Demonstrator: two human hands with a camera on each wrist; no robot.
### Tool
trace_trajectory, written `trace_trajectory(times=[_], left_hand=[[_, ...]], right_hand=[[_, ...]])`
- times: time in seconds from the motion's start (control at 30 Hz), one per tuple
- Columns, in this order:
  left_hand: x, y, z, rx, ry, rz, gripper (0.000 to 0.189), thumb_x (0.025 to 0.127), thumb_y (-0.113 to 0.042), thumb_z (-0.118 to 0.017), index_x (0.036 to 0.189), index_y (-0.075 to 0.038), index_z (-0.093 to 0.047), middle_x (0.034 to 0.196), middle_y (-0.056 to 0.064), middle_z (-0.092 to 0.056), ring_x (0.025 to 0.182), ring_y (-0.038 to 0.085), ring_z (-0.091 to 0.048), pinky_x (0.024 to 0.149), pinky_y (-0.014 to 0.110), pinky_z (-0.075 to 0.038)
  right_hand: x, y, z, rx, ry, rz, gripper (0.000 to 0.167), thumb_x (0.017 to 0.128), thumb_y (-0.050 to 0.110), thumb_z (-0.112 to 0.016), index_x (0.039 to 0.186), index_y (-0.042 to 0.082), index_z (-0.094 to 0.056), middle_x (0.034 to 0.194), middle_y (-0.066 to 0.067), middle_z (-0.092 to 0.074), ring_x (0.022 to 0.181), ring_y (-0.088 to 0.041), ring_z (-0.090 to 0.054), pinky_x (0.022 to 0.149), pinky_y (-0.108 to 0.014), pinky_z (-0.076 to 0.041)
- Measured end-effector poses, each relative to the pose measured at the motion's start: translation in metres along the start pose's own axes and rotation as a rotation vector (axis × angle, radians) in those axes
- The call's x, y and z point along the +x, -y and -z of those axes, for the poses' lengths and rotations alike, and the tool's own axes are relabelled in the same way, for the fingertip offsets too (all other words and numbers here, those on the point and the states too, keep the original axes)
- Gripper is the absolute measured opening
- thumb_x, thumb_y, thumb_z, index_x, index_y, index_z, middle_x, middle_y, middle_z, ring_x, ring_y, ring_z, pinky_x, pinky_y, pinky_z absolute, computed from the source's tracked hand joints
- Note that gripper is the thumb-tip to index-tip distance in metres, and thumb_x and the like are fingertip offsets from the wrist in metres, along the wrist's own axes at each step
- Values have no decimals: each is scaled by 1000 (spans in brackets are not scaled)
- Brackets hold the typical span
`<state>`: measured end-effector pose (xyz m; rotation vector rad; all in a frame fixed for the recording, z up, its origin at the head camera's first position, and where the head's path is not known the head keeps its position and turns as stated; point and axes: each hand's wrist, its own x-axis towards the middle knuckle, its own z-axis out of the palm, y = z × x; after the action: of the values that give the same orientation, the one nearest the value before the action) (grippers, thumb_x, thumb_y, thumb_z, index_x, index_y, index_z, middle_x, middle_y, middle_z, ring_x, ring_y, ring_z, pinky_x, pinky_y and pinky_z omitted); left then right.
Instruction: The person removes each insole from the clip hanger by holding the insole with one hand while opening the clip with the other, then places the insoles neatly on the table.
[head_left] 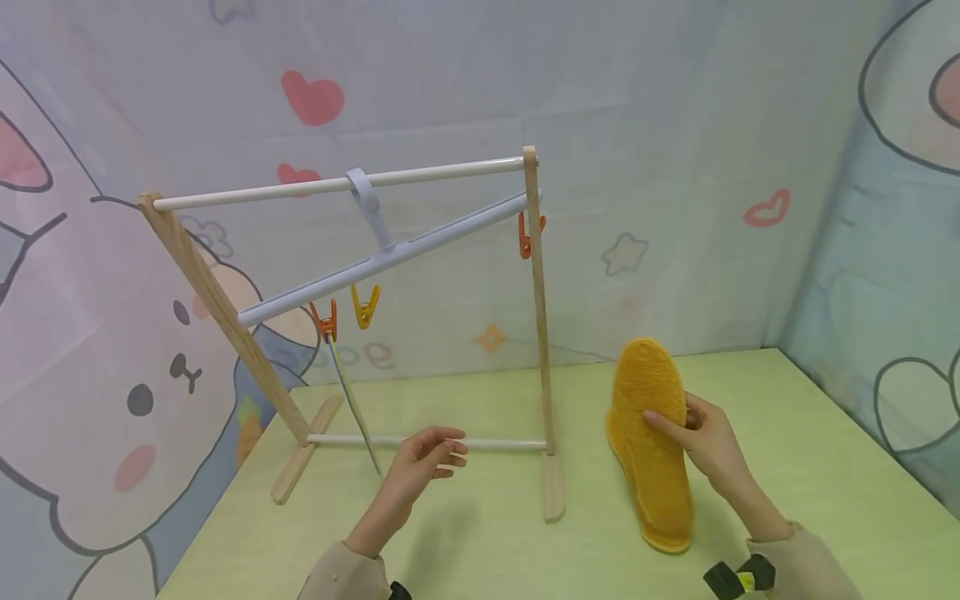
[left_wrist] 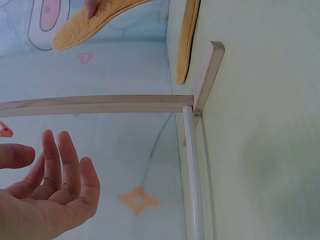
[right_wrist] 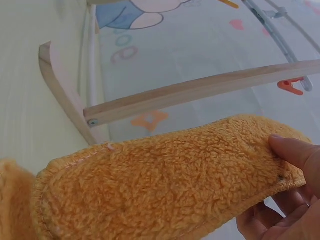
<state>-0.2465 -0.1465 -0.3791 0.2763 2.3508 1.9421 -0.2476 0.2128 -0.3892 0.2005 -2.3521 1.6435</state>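
My right hand [head_left: 708, 433] pinches a fuzzy orange-yellow insole [head_left: 652, 433] by its side edge, thumb on the plush face and fingers behind. The insole is held upright, its length shown in the right wrist view. A second insole [head_left: 621, 442] lies on the table behind it, partly hidden. My left hand [head_left: 423, 467] hovers in front of the rack's lower bar [head_left: 495, 445], fingers loosely bent and nothing in them. A pale hanger [head_left: 382, 260] hangs tilted from the rack's top bar [head_left: 450, 172]. From its left orange clip [head_left: 326, 321] hangs a thin flat piece [head_left: 352, 400], seen edge-on.
A yellow clip [head_left: 365, 307] and another orange clip [head_left: 525, 236] hang from the hanger. The rack's wooden right post [head_left: 542, 333] stands between my hands, its foot [head_left: 553, 492] on the pale green table [head_left: 810, 467]. A printed cloth [head_left: 675, 167] hangs behind.
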Motion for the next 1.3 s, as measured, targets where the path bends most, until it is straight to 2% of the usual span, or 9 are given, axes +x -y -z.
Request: trace_trajectory(times=[0.13, 0.23, 0.4, 0.63, 0.87, 1.03, 1.17, 1.3], left_hand=[[-1, 0, 0, 3, 1, 0, 28, 91, -15, -49, 113, 1, -54, 91, 2, -64, 82, 15, -62, 78, 35, -49], [-1, 1, 0, 1, 6, -6, 28, 91, -15, -49, 113, 2, -54, 91, 3, -64, 82, 15, -62, 79, 38, -48], [-1, 3, -1, -12, 16, -13, 28, 90, -15, -50, 113, 2, -54, 91, 3, -64, 81, 15, -63, 76, 34, -49], [-1, 4, -1, -17, 21, -15, 28, 90, -16, -51, 112, 1, -55, 91, 2, -64, 81, 15, -63, 76, 32, -48], [-2, 4, -1, -13, 24, -10, 29, 90, -16, -50, 113, 1, -54, 92, 2, -64, 83, 17, -63, 79, 37, -48], [-1, 4, -3, -5, 21, -16, 28, 90, -16, -51, 112, 1, -55, 92, 4, -65, 83, 19, -63, 78, 36, -49], [0, 5, -5, 2, 21, -19, 27, 90, -16, -51, 111, -1, -56, 93, 5, -65, 84, 21, -64, 78, 37, -49], [0, 5, -5, 4, 20, -17, 26, 90, -16, -51, 111, -1, -56, 94, 6, -65, 84, 20, -63, 79, 39, -49]], right_hand=[[1, -5, 3, -26, 2, -12, 42, 84, 25, -62, 114, -3, -53, 83, 15, -64, 71, 1, -61, 64, -22, -51], [2, -10, 4, -42, 5, -25, 44, 84, 26, -61, 117, -2, -52, 90, 3, -66, 73, 2, -60, 64, -21, -51], [4, -15, 4, -43, 21, -55, 48, 85, 28, -59, 121, -2, -48, 96, -10, -65, 72, 2, -60, 63, -22, -51], [5, -20, 3, -11, 44, -68, 48, 86, 27, -58, 122, -3, -46, 87, -2, -66, 69, -1, -61, 61, -24, -51], [6, -17, 2, -26, 64, -52, 46, 87, 27, -56, 121, -2, -45, 87, -12, -67, 66, -2, -59, 59, -24, -51], [7, -14, 2, -32, 75, -42, 45, 88, 28, -56, 120, -1, -45, 78, -4, -65, 60, -3, -54, 54, -23, -47], [8, -16, 2, -20, 90, -54, 45, 88, 28, -55, 120, -1, -44, 74, 1, -65, 59, -3, -55, 53, -24, -48], [9, -19, 2, 0, 100, -66, 46, 88, 27, -54, 122, -2, -42, 75, -1, -66, 61, -3, -59, 54, -25, -50]])
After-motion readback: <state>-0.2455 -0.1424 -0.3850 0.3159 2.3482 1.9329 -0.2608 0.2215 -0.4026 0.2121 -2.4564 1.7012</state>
